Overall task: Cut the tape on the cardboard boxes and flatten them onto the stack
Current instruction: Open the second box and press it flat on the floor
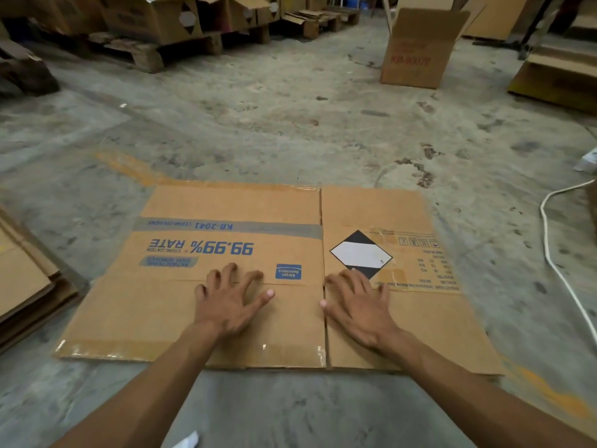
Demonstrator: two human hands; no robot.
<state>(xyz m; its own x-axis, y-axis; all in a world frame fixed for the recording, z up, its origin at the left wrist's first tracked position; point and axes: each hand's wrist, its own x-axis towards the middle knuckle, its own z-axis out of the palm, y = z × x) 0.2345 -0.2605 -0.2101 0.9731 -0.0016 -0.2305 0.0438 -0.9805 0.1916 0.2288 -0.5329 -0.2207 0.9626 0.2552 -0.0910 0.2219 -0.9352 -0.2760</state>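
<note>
Both bare forearms are extended from the bottom of the frame toward the centre, where a flattened cardboard box (258,279) is laid on the concrete floor (290,130). The left hand (226,302) is pressed onto the larger left panel, its fingers spread wide and slightly arched, the fingertips set on a crease line just below blue print reading "99.99% RATE". The right hand (358,302) is placed on the right panel, just beside the vertical fold, with fingers spread and reaching the lower corner of a black-and-white diamond label (360,253). Nothing is gripped by either hand; the grip of each is apart, palms down on the cardboard. Strips of clear tape are seen along the near edge and the far edge of the box.

At the left edge of the frame a stack of flattened cardboard (22,279) is partly seen, lying on the floor and apart from the box. An upright open box (416,53) with red print is stood in the upper right. Wooden pallets (142,50) loaded with boxes are ranged along the upper left. A white cable (555,263) is trailed over the floor at the right. The floor is grey, stained, and marked with worn orange paint.
</note>
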